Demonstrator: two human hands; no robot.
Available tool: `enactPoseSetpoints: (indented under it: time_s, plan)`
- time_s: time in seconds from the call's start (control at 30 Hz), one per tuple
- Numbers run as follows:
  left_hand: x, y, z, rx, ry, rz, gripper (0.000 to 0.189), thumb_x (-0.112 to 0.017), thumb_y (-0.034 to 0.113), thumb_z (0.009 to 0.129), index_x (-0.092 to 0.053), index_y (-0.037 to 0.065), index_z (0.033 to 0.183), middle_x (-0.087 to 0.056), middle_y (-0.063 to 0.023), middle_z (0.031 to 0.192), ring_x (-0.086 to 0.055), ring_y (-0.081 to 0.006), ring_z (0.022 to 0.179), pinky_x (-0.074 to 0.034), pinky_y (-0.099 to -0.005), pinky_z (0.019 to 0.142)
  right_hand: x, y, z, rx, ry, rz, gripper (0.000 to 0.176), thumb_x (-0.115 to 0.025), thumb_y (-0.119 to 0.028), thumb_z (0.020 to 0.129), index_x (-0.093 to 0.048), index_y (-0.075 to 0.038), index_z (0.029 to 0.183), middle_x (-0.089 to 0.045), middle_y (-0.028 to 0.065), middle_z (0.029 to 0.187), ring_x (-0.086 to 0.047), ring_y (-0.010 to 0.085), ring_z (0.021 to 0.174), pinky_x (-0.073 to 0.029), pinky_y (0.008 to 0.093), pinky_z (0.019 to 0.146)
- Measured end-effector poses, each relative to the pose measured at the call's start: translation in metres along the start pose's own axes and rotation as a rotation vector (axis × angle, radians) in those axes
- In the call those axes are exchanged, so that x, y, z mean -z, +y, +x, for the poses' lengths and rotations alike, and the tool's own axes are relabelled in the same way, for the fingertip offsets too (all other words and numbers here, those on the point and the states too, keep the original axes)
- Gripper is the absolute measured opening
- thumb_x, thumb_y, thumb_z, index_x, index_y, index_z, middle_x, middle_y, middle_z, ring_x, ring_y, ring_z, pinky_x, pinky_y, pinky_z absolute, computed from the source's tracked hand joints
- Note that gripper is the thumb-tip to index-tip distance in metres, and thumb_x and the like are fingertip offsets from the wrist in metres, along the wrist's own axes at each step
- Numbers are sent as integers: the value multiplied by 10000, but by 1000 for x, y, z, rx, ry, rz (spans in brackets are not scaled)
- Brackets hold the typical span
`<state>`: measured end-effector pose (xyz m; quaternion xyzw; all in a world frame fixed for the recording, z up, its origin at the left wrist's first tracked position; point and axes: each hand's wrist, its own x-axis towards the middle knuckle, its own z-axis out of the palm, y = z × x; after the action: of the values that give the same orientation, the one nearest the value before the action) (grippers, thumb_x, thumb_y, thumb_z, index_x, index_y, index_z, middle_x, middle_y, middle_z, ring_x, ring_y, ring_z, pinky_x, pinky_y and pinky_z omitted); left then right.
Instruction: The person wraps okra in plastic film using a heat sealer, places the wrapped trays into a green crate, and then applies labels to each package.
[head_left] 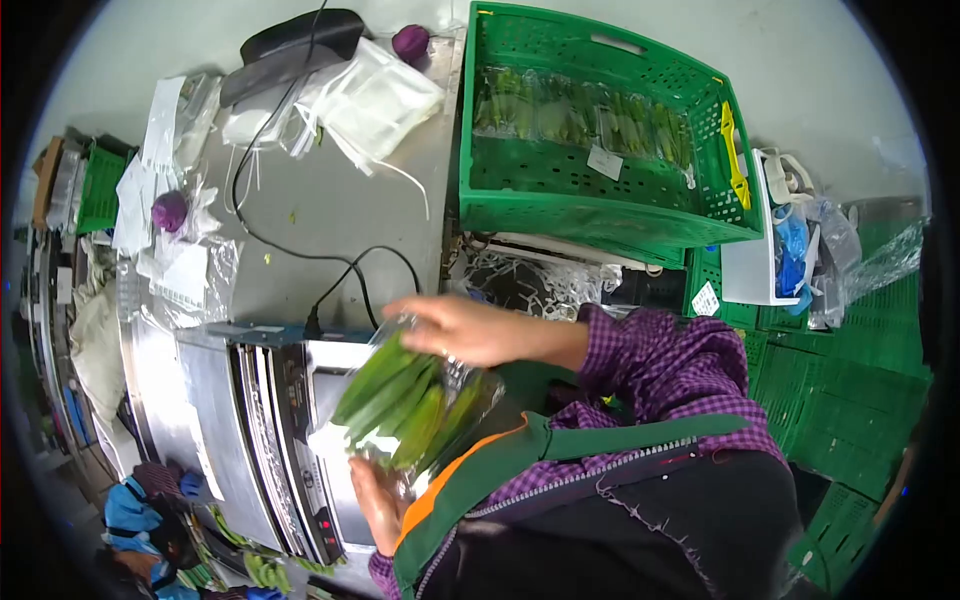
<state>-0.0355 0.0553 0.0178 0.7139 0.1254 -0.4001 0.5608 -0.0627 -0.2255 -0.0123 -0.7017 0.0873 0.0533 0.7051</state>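
A clear plastic bag of long green vegetables (400, 405) is between my two hands, over the edge of a metal bag sealer (290, 450). My right hand (460, 330) grips the upper end of the bag, fingers bent over the plastic. At the lower end, my left hand (375, 505) holds the bag's edge; part of its fingers is hidden beneath. The vegetables lie side by side inside, and light glares off the plastic. Red lights glow on the sealer's panel, just left of my left hand.
A green crate (610, 215) at the upper right holds several similar packs (585, 115). Flat clear bags (385, 100) lie on the metal table (390, 215), crossed by a black cable (240, 200). Purple round objects (410, 43) sit nearby. Another person (140, 510) is at lower left.
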Motion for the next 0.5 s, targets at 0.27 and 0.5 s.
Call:
enactPoseSetpoints:
  time_s: [0.27, 0.5]
  plan:
    - [-74, 55, 59, -338, -401, -220, 571, -470, 423, 935, -378, 28, 1336, -516, -176, 1240, -535, -248, 1087, -460, -368, 889, 226, 9, -61, -59, 791, 402, 434, -518, -380, 921, -510, -52, 1204, -563, 38, 1084, -556, 127, 833, -496, 296, 727]
    - [-94, 33, 80, -42, -216, -175, 402, -540, 260, 930, -490, -2, 1230, -578, -145, 1113, -566, -214, 981, -471, -347, 866, 320, 173, -70, -468, 770, 584, 339, -558, -292, 915, -494, -78, 1169, -543, 51, 1120, -557, 213, 938, -480, 440, 800]
